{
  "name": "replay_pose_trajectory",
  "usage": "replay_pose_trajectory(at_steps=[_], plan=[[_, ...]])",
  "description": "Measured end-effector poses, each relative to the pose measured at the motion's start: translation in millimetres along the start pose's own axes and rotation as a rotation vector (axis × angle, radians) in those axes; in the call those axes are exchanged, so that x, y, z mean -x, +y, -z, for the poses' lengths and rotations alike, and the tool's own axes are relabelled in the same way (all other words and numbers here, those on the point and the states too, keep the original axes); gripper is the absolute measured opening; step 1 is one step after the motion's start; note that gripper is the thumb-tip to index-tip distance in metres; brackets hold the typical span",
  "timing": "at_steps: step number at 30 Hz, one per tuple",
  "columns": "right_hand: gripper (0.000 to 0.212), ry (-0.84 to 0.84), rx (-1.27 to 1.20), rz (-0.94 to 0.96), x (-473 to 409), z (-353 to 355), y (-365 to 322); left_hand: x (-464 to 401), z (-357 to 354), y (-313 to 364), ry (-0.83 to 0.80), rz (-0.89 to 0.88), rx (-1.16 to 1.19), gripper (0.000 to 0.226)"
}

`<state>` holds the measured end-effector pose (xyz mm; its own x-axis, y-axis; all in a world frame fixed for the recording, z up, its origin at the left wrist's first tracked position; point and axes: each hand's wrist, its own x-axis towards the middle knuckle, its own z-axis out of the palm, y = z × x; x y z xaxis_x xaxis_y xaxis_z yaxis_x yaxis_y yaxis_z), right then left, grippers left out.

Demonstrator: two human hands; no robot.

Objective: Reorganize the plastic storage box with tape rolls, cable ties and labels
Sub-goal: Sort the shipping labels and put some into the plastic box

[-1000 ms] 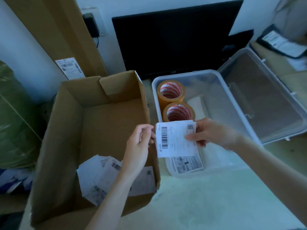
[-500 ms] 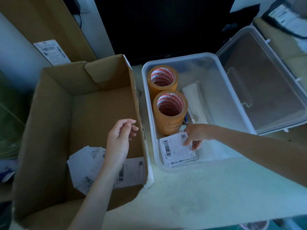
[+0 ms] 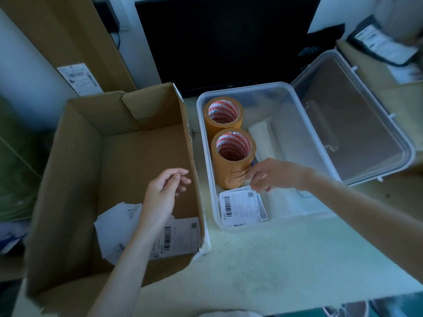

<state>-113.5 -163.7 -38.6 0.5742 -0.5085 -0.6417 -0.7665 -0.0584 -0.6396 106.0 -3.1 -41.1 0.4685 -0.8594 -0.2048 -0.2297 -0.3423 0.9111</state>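
Note:
The clear plastic storage box (image 3: 251, 227) stands open at the centre of the table. Two stacks of brown tape rolls (image 3: 233, 156) stand along its left wall. A white barcode label (image 3: 242, 205) lies flat in its front left corner. A white bundle (image 3: 263, 138) lies beside the tape. My right hand (image 3: 272, 175) hovers inside the box just above the label's far edge, next to the near tape stack, fingers loosely bent and holding nothing. My left hand (image 3: 162, 193) hangs over the cardboard box (image 3: 75, 170), fingers relaxed and empty.
More loose labels (image 3: 178, 239) lie in the cardboard box's near corner. The box's clear lid (image 3: 354, 124) lies open to the right. A dark monitor (image 3: 229, 42) stands behind. A small spiral item (image 3: 256, 159) pokes out by the near tape stack.
Both hands held the label over the box; my left hand let go and moved over the cardboard box. My right hand laid the label in the plastic box and lifted off it.

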Motion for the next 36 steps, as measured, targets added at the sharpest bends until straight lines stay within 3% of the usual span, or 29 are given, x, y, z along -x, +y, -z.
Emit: replay_pose_trajectory(at_steps=[7, 14, 17, 23, 27, 33, 36], plan=[[0.014, 0.134, -0.306, 0.302, 36, -22, -50, 1, 25, 0, 0.007, -0.054, -0.076, 0.022], [0.015, 0.239, -0.413, 0.496, 27, -79, -95, 7, 73, -30, 0.015, 0.003, -0.334, 0.020], [0.015, 0.291, -0.377, 0.510, 19, -104, -104, 2, 87, -59, -0.107, 0.053, -0.534, 0.027], [0.017, 0.375, -0.416, 0.482, 15, -137, -110, -14, 67, -101, -0.524, 0.008, -0.954, 0.041], [0.017, 0.394, -0.480, 0.461, 15, -143, -106, -19, 46, -113, -0.585, 0.093, -0.954, 0.045], [0.019, 0.390, -0.513, 0.454, 17, -143, -102, -16, 38, -119, -0.619, 0.152, -0.787, 0.019], [0.019, 0.393, -0.506, 0.448, 16, -144, -103, -16, 49, -109, -0.555, 0.111, -0.714, 0.009]])
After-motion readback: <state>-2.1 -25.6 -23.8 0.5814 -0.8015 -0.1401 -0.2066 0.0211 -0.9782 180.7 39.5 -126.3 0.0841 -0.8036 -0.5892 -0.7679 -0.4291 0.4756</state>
